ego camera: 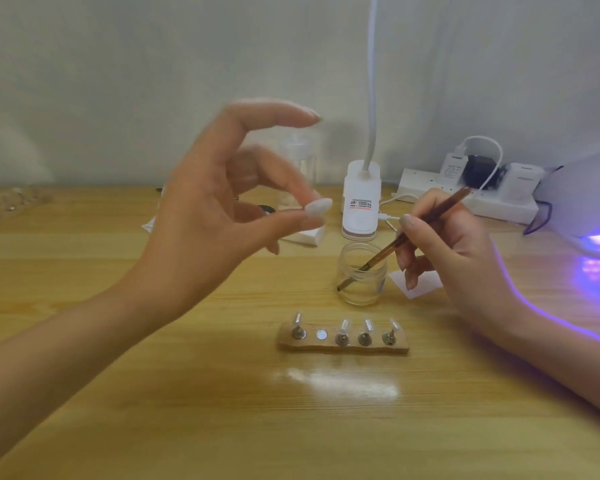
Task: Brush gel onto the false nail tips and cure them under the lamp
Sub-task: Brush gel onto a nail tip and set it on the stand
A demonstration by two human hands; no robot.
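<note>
two hands flank the glass jar [361, 289]: left hand [201, 216] pinches a false nail tip [317, 206] above-left, right hand [458, 247] grips a brush [447, 206] dipped inside.

Left grip [201, 216] raised, thumb and one finger pinching a false nail tip [317, 206]. Right grip [454, 251] holds brush [444, 206], lower end inside glass jar [361, 292]. Holder strip [343, 346] carrying four tips: 6 o'clock of jar. Cure lamp [582, 199], glowing violet: 3 o'clock.

The table [187, 410] has a glossy wood-grain finish. The jar [362, 287] is clear and smooth. The holder strip [343, 350] is rough, cork-like, with shiny metal studs [364, 338].
</note>
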